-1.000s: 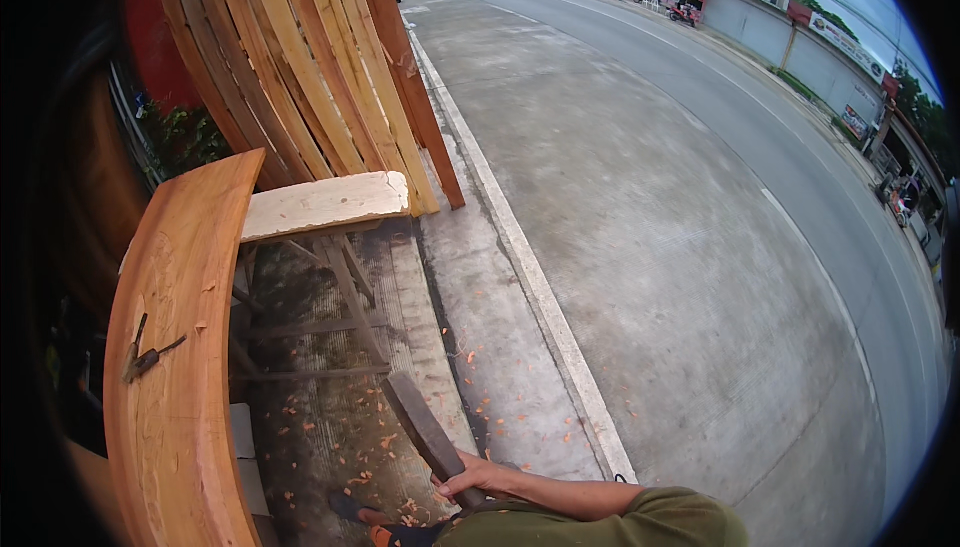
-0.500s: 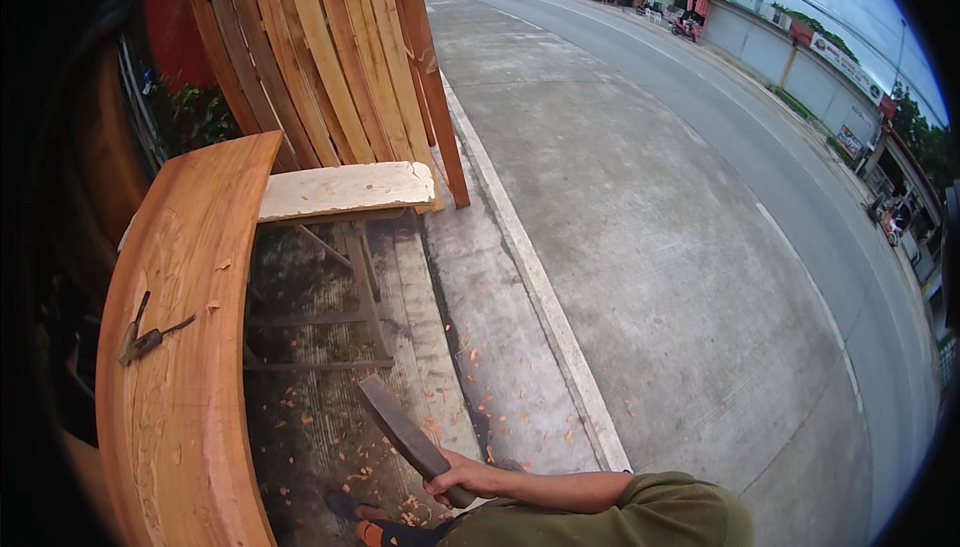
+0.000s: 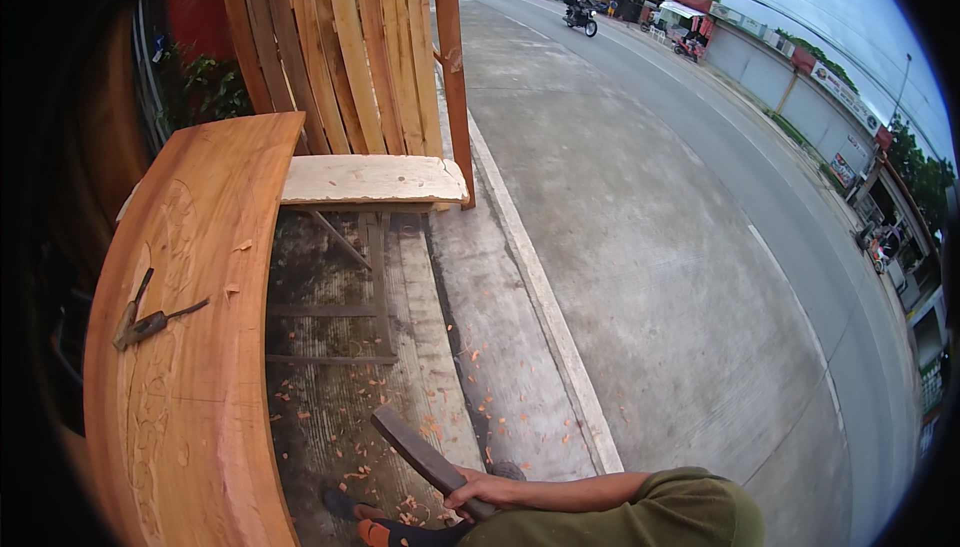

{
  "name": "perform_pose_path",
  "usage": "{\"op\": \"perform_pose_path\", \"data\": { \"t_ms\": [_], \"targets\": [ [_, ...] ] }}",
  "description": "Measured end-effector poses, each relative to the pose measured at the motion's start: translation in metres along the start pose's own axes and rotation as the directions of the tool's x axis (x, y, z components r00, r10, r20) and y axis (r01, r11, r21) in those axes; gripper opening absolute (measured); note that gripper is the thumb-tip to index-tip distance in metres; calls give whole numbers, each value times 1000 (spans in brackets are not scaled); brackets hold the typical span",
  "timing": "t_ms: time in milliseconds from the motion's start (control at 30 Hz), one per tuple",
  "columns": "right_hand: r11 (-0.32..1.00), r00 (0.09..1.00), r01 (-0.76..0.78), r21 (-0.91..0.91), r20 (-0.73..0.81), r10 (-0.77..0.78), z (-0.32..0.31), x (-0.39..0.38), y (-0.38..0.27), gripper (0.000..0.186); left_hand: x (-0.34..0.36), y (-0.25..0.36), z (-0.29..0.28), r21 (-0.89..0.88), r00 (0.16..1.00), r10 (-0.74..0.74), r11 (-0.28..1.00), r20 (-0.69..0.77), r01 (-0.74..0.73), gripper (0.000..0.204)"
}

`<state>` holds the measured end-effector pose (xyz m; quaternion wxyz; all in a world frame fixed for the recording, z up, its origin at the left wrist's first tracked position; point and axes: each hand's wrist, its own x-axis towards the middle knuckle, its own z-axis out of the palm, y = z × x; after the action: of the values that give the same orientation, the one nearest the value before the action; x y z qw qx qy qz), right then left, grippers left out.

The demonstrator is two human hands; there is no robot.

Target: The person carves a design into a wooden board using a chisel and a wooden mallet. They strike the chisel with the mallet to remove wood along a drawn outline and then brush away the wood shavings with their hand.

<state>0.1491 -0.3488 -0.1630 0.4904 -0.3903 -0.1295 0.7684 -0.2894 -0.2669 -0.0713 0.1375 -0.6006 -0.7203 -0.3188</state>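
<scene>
My right hand (image 3: 480,491) is closed around one end of a long, dark, flat-sided wooden bar (image 3: 425,455), held tilted above the ground with its free end toward the upper left. My left hand is not in view. To the left lies a big reddish-brown wooden board (image 3: 215,347), with a shallow pattern cut along its left side. Two carving chisels (image 3: 150,322) with dark shafts rest crossed on it, and a few curled wood shavings (image 3: 236,290) lie to their right. Neither the board nor the chisels are touched by my right hand.
A pale plank (image 3: 375,179) on a wooden stand (image 3: 378,287) sits beside the board. Tall planks (image 3: 340,47) lean upright behind. Shavings litter the ground around my feet (image 3: 375,522). A raised curb (image 3: 545,287) runs along the pavement; a motorcycle (image 3: 581,17) rides the road.
The view has shifted slightly, so the board and planks sit a little differently in it. My right hand still grips the bar. The motorcycle on the road has come nearer.
</scene>
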Motion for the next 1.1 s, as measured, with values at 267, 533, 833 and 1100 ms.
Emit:
{"op": "perform_pose_path", "data": {
  "t_ms": [267, 533, 833, 1100],
  "targets": [
    [1000, 997, -16, 13, -80, 17, 0, 57, -8, 58, 45, 39, 7, 339, 993, 106, 937, -50, -83, 37],
    [951, 986, 77, -298, -116, -116, 36, 52, -50, 72, 136, 65, 26, 100, 907, 191, 965, 374, -244, 35],
    [969, 977, 44, -244, -192, -92, -6, 24, -29, 81, 133, 63, 89, 189, 961, 205, 952, 185, -239, 36],
    [842, 917, 357, -404, -20, -398, -9, -31, -60, 89, 126, -36, 125, 290, 930, 318, 887, 185, -361, 64]
  ]
}}
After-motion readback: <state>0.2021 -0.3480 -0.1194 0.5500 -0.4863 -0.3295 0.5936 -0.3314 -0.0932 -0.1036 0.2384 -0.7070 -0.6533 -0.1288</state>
